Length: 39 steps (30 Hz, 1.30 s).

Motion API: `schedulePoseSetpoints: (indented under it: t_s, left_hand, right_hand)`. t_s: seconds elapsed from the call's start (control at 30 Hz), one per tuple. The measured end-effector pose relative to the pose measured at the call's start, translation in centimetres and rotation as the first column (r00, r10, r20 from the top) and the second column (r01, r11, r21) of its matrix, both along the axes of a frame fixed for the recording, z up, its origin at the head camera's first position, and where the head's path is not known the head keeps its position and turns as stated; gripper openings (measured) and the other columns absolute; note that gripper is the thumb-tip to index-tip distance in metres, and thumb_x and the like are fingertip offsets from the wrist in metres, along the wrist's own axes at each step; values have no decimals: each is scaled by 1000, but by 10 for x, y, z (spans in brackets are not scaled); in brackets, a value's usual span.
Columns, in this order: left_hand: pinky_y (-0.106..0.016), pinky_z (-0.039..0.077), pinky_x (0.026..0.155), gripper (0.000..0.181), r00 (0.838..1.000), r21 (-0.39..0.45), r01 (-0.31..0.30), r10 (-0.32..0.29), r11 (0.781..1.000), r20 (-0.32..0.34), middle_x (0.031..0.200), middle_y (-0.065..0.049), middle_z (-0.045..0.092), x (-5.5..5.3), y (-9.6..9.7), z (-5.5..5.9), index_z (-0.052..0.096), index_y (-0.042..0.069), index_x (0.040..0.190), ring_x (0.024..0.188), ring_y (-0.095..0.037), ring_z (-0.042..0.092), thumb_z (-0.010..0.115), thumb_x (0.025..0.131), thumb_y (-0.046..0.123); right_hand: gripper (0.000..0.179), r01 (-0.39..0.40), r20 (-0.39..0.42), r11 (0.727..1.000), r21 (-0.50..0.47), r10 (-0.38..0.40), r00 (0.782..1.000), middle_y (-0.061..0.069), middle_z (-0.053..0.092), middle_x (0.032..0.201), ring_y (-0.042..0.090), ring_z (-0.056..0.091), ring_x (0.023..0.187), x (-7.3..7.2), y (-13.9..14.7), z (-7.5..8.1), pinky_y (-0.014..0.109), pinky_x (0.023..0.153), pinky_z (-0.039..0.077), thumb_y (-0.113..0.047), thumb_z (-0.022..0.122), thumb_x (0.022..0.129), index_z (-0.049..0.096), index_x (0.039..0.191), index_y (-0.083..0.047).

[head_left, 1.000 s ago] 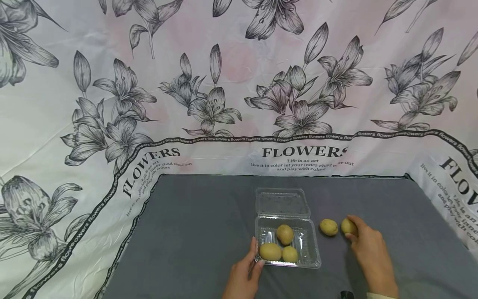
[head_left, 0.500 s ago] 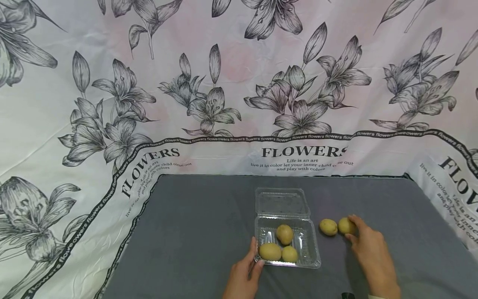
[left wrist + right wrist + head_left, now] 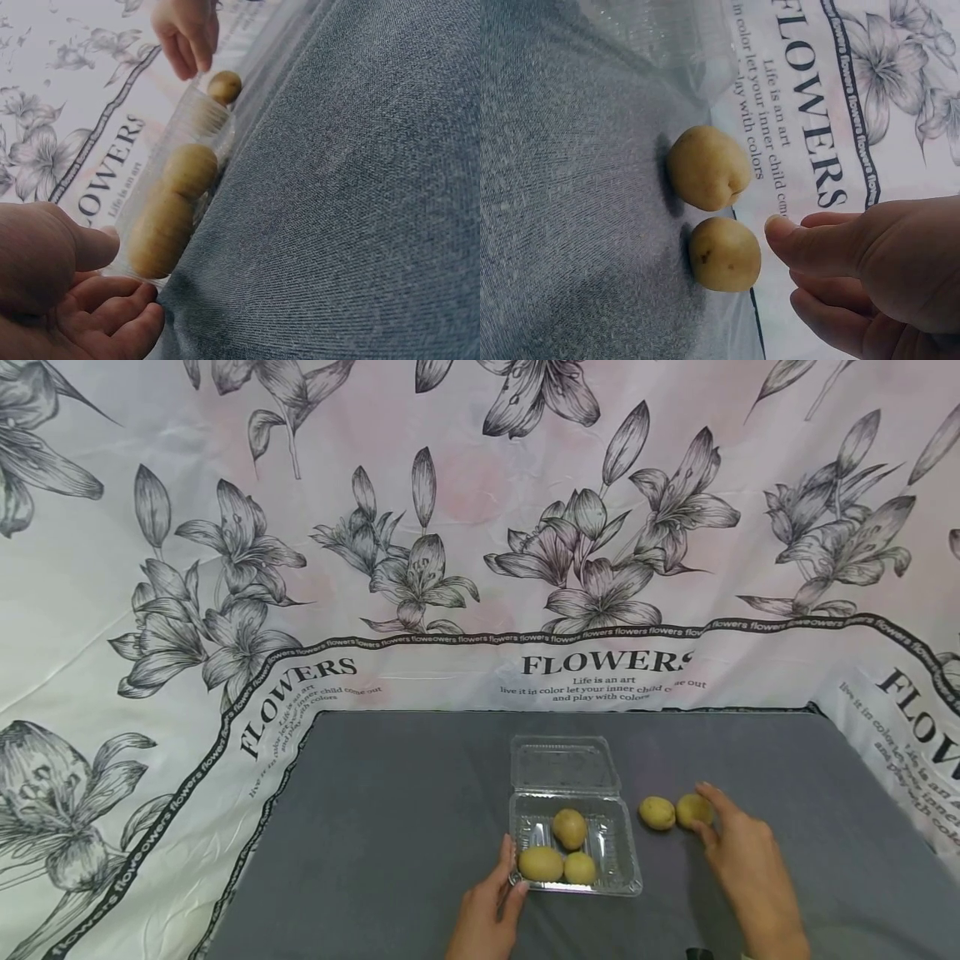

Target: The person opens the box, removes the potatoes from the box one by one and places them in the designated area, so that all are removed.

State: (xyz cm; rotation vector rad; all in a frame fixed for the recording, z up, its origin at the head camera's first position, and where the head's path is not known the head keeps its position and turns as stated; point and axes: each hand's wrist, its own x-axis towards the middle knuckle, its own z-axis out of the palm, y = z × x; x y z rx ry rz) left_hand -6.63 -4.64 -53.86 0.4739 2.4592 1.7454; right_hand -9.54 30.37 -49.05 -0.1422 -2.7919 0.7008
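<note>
In the head view, a clear plastic clamshell box lies on the grey table with its lid folded back. Three potatoes sit inside it, one farther back and two at the front left. My left hand grips the box's front left corner between thumb and fingers. To the right of the box, a potato sits beside a second potato. My right hand is at that second potato, its thumb and fingers spread; the right wrist view shows a gap between thumb tip and potato.
A white flower-printed cloth hangs behind the grey table and runs along its left and right sides. A small dark object shows at the bottom edge, too cut off to identify.
The right-hand potato has shifted slightly left, close to its neighbour, and my right hand's fingers have loosened from it. The left hand keeps its place on the box. The head view shifts slightly.
</note>
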Motion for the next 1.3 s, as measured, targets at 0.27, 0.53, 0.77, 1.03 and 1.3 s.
schedulePoseSetpoints:
  t_s: [0.27,0.53,0.77,1.03,1.3]
  left_hand:
    - [-42,44,114,67,996,3,-9,9,1000,92,157,-25,47,-1,1,4,32,-5,162,145,-37,45,62,109,22]
    - [-42,47,112,66,1000,5,-8,8,1000,1,154,-26,50,2,0,3,34,-8,160,142,-39,49,63,108,20]
    - [-42,47,113,67,999,4,-7,7,1000,44,155,-25,49,1,0,5,33,-5,161,143,-38,48,63,108,22]
    - [-39,48,112,66,1000,12,-12,12,1000,16,154,-25,51,1,0,3,35,-6,161,142,-37,50,63,108,22]
    - [-39,48,112,66,1000,12,-7,7,1000,-6,153,-24,51,1,0,2,35,-6,161,141,-36,51,63,109,24]
  right_hand:
    - [53,-18,-17,1000,-5,18,1000,38,70,94,34,60,56,3,-6,6,58,55,53,-6,80,94,59,142,-2]
    - [52,-70,18,997,-21,70,997,20,66,68,26,55,53,6,-19,12,49,52,50,-10,78,96,59,145,-4]
    - [49,-143,-50,990,-10,143,989,29,75,99,43,71,74,5,-36,11,64,64,56,-13,83,93,66,138,-8]
    - [51,-269,-196,963,18,267,944,24,75,119,41,76,84,4,-55,10,59,68,61,-8,88,85,70,132,-4]
    - [49,-368,-103,930,5,366,925,18,76,122,17,72,71,7,-77,14,45,72,65,-13,83,92,67,138,-6]
